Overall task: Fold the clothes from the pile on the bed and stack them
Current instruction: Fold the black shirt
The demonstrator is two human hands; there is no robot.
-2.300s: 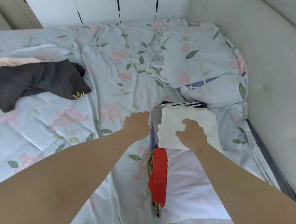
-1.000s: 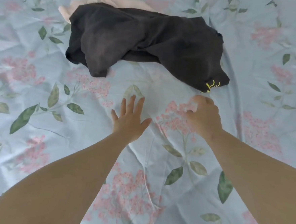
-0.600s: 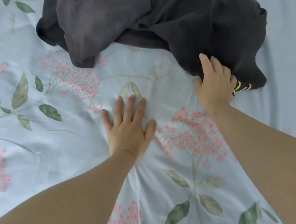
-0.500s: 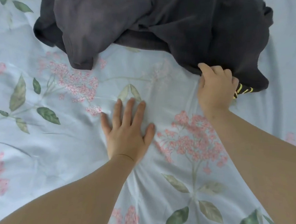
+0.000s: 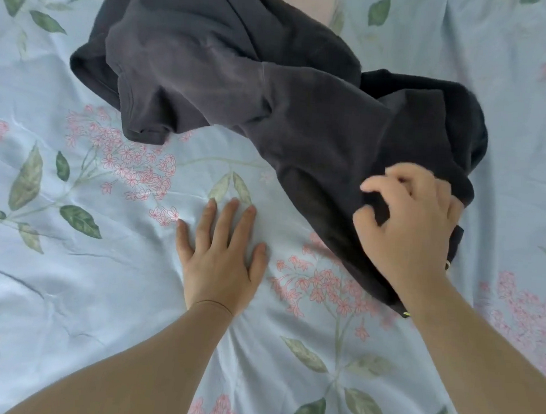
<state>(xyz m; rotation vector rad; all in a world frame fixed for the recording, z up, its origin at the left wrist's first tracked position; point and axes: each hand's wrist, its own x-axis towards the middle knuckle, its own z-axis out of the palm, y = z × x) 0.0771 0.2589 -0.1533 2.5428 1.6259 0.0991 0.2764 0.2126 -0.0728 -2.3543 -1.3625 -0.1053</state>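
Right hand [image 5: 409, 229] grips the near edge of the dark garment [image 5: 273, 87], which lies crumpled on the bed [image 5: 65, 289]. Left hand [image 5: 221, 261] rests flat, fingers straight, on the bed beside the garment.

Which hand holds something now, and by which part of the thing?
The right hand grips the dark garment at its near right edge. The left hand lies flat on the sheet, holding nothing.
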